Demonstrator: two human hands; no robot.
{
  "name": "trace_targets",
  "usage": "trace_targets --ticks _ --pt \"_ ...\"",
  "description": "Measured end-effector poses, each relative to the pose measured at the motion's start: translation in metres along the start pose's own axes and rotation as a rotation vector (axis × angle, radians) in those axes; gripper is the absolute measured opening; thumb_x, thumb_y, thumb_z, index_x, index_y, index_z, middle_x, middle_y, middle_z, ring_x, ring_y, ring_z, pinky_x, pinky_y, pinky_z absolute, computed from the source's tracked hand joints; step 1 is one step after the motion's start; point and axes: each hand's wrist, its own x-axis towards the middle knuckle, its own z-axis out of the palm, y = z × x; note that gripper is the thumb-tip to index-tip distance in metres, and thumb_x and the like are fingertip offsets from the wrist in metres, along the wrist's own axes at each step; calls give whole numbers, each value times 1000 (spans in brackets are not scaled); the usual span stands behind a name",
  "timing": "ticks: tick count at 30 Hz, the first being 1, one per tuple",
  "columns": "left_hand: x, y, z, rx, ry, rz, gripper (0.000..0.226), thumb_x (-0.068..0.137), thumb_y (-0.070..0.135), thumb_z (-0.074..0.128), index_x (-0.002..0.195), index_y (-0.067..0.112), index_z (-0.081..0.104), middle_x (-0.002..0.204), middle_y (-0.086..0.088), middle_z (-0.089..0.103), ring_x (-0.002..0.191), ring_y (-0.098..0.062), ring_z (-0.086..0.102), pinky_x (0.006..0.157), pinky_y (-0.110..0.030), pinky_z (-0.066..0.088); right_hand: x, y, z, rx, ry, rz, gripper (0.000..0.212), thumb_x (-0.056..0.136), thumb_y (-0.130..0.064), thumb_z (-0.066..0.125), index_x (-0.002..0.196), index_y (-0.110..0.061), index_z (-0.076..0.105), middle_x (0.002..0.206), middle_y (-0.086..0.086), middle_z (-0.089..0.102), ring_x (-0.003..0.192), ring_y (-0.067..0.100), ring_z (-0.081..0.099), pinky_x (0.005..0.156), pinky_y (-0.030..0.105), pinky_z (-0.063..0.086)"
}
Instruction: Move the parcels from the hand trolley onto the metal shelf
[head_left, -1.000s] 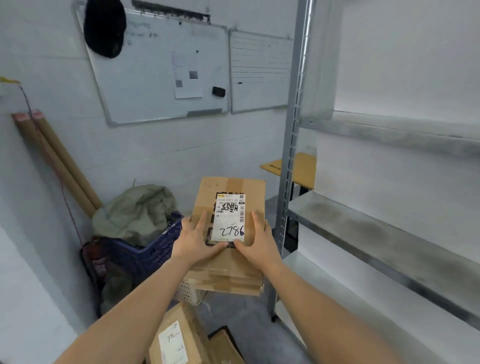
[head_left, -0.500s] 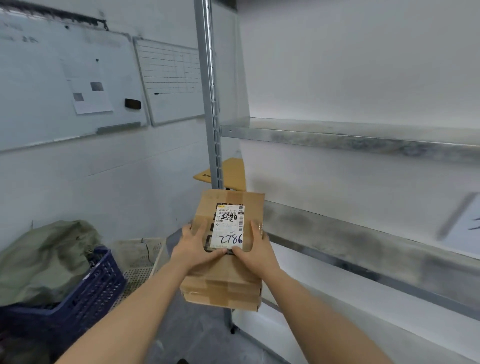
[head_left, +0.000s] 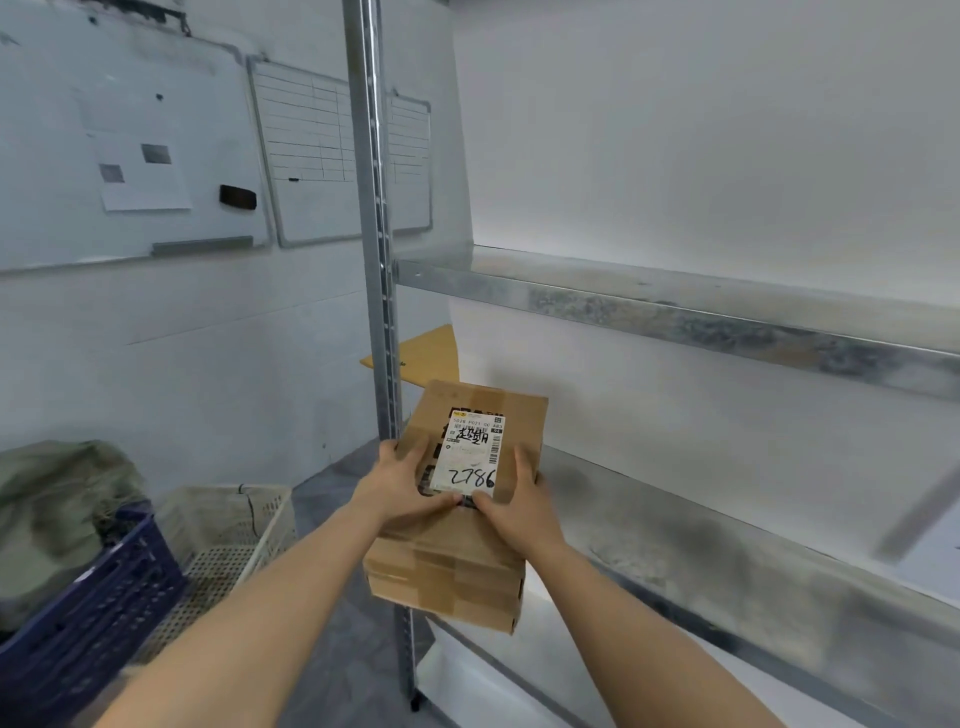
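A brown cardboard parcel (head_left: 457, 566) with a white label marked 2786 is held in the air in front of me. My left hand (head_left: 400, 483) grips its left side, thumb on top beside the label. My right hand (head_left: 519, 506) grips its right side the same way. The parcel's far end hangs over the left end of the metal shelf's middle board (head_left: 727, 561), beside the shelf's upright post (head_left: 382, 312). Whether the parcel touches the board is hidden. The hand trolley is out of view.
A higher shelf board (head_left: 701, 317) runs above. Something white and blurred lies on the middle board at far right (head_left: 930, 551). On the floor to the left stand a blue crate (head_left: 88, 623) with green cloth and a white perforated basket (head_left: 228, 535). Whiteboards (head_left: 130, 156) hang on the left wall.
I have turned right toward the shelf. The parcel, held the same way in both hands, has moved from left of the post to over the middle board's left end.
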Motion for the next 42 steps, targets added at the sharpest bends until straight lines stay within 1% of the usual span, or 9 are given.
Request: trace_targets --ticks 4,7,18,22,25,27,31,37,42 --pt "25 8 7 34 -29 8 102 68 73 59 149 31 13 147 -15 19 133 -35 37 109 -42 37 22 12 -3 -1 -5 32 90 83 -45 62 149 -25 5 153 10 20 135 26 35 106 35 35" --pt "49 11 15 70 -53 21 95 76 65 59 150 29 10 151 -14 13 137 -34 32 110 -40 35 40 20 -3 10 -3 79 90 83 -45 62 149 -24 4 153 14 19 137 28 31 107 37 33" --pt "164 -8 22 133 -169 100 98 77 67 56 151 24 8 153 -15 9 141 -32 25 113 -37 28 131 28 18 9 56 243 92 82 -48 61 149 -28 2 151 16 19 132 32 37 106 40 36" --pt "203 -18 21 145 -219 111 105 69 76 51 151 26 8 152 -16 12 139 -33 28 112 -36 28 164 24 28 -21 110 295 90 81 -49 61 149 -26 7 146 16 27 131 32 37 103 40 39" --pt "226 -22 20 137 -229 143 95 79 67 55 151 24 11 151 -14 15 136 -31 30 110 -34 29 183 21 33 -15 130 330 88 81 -49 60 148 -26 7 144 15 29 130 32 38 101 39 40" --pt "240 -25 18 147 -241 168 91 81 65 54 151 25 11 151 -13 15 136 -32 31 109 -35 30 193 19 37 -32 146 347 89 81 -51 58 148 -27 7 145 16 29 129 33 40 100 40 42" --pt "259 -28 17 220 -238 177 99 71 77 45 150 28 11 151 -12 15 135 -31 33 109 -39 35 205 15 46 -56 166 386 88 82 -54 56 149 -27 6 148 18 25 129 33 41 100 38 40" --pt "266 -31 20 263 -238 205 89 81 71 45 150 31 8 149 -13 16 132 -32 36 107 -43 38 208 14 46 -76 158 406 86 83 -55 54 148 -27 6 147 17 26 129 34 40 99 40 40" --pt "260 -31 17 281 -243 208 83 86 66 41 151 28 4 157 -11 -2 144 -32 12 114 -47 27 204 9 43 -128 122 402 85 83 -56 52 148 -24 6 147 18 23 127 34 42 96 40 42"
